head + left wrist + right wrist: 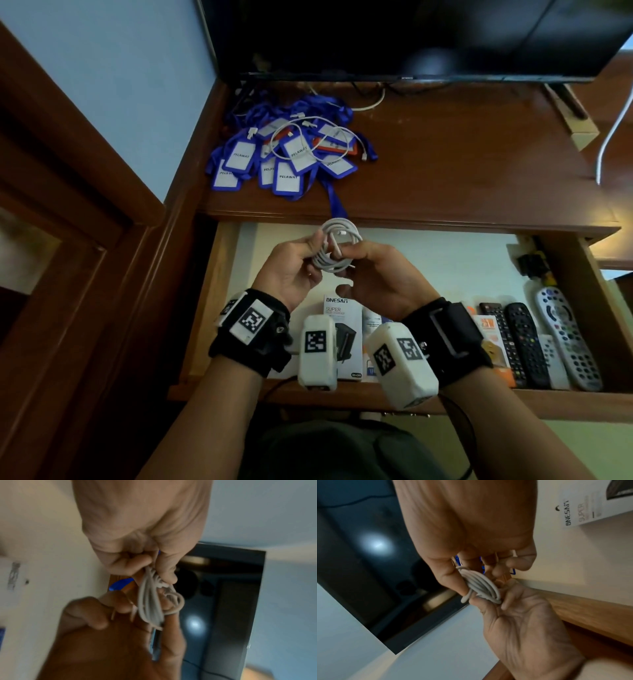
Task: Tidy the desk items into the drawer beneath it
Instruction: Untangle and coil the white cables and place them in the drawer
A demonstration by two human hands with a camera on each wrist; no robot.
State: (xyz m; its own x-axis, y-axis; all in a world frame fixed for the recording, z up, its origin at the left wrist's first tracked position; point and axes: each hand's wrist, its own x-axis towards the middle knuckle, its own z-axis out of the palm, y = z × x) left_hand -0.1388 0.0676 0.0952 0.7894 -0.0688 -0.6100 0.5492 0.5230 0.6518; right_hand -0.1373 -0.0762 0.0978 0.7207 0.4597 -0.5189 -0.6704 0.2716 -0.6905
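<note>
A coiled white cable [337,246] hangs between both hands above the open drawer [445,260]. My left hand [317,253] pinches its left side between thumb and fingers, as the left wrist view shows at the left hand [154,566] and the cable [149,601]. My right hand [356,260] grips the coil's right side; in the right wrist view its fingers [453,577] curl round the cable [481,586]. On the desk top lies a pile of blue lanyard badges [287,154] with a second loose white cable [308,137] on it.
Several remotes [548,342] lie at the drawer's right front. A white ONESAM charger box [342,329] and small packets sit at the front middle. A dark screen [411,34] stands at the back of the wooden desk [462,164]. A white cord [613,137] hangs at far right.
</note>
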